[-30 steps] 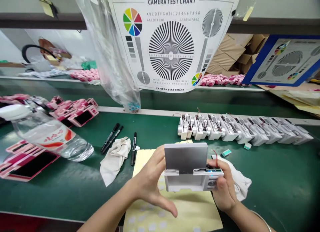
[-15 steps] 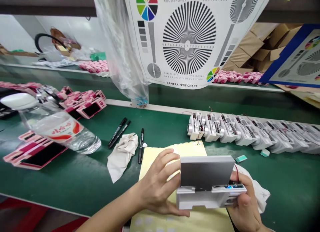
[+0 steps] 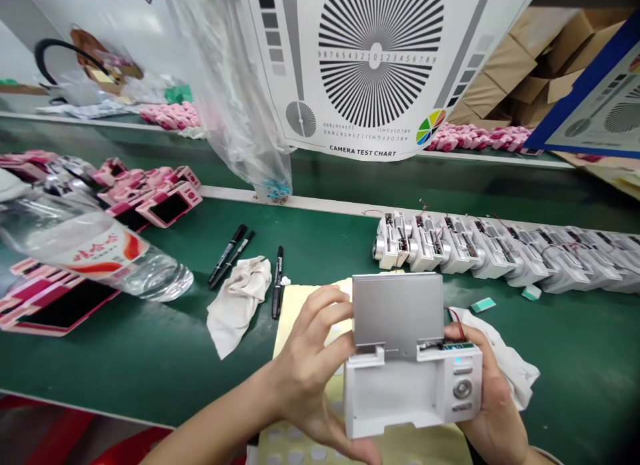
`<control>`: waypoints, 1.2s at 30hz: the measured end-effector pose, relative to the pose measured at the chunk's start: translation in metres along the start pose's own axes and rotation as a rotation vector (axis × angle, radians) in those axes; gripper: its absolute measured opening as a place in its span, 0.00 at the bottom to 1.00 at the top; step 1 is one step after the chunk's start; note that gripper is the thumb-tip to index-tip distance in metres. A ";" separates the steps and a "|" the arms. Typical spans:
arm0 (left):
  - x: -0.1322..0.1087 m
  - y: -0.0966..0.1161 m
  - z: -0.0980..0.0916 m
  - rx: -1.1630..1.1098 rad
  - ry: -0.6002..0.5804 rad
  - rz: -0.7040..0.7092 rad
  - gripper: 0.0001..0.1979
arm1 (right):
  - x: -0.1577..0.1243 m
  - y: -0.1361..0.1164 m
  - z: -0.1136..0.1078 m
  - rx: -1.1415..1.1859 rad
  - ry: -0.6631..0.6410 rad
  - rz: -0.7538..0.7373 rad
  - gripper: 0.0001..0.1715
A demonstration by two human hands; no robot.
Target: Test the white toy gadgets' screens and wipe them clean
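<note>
Between my two hands is a white digital camera, its grey screen panel flipped up above the body. My left hand grips the left side, fingers by the panel's edge and thumb under the body. Around the right end wraps my right hand, beside the round button pad. A small blue light glows near the top right buttons, and a red wire shows behind the panel. Beneath lies a yellow sheet with pale spots. The camera's far side is hidden.
White camera bodies with exposed wiring line the back right. Pink cameras, a water bottle, black pens and a white cloth lie left. A camera test chart hangs ahead; another cloth is right.
The camera has tilted so its back and buttons now face me more, and it sits slightly left. Both hands keep hold. The view has shifted slightly downward.
</note>
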State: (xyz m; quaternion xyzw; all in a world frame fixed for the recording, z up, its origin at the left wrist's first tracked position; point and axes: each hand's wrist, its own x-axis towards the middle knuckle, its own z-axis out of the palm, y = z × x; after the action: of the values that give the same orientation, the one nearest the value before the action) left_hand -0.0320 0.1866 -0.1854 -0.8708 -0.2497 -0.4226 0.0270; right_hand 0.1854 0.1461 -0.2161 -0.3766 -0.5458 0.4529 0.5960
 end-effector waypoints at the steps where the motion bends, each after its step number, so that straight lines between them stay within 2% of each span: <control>1: 0.000 0.000 0.000 0.001 -0.005 0.002 0.38 | 0.000 -0.001 0.000 0.025 -0.019 0.001 0.22; 12: 0.001 -0.004 0.002 0.047 0.013 0.087 0.36 | -0.003 -0.011 0.006 0.018 -0.052 -0.129 0.23; 22: 0.001 -0.009 0.010 0.060 0.089 0.156 0.34 | -0.003 -0.012 0.005 0.021 -0.095 -0.187 0.23; 27: -0.002 -0.014 0.014 0.074 0.112 0.169 0.35 | -0.006 -0.007 0.002 0.086 -0.167 -0.292 0.24; 31: -0.002 -0.017 0.017 0.098 0.119 0.175 0.38 | -0.005 -0.007 -0.001 0.082 -0.175 -0.313 0.24; 36: -0.004 -0.016 0.018 0.103 0.118 0.145 0.34 | -0.004 -0.007 -0.002 0.029 -0.158 -0.344 0.23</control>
State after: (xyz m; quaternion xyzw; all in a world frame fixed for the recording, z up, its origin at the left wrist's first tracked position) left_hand -0.0282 0.2040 -0.2029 -0.8577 -0.2053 -0.4567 0.1170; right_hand 0.1879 0.1407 -0.2108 -0.2321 -0.6407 0.3803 0.6253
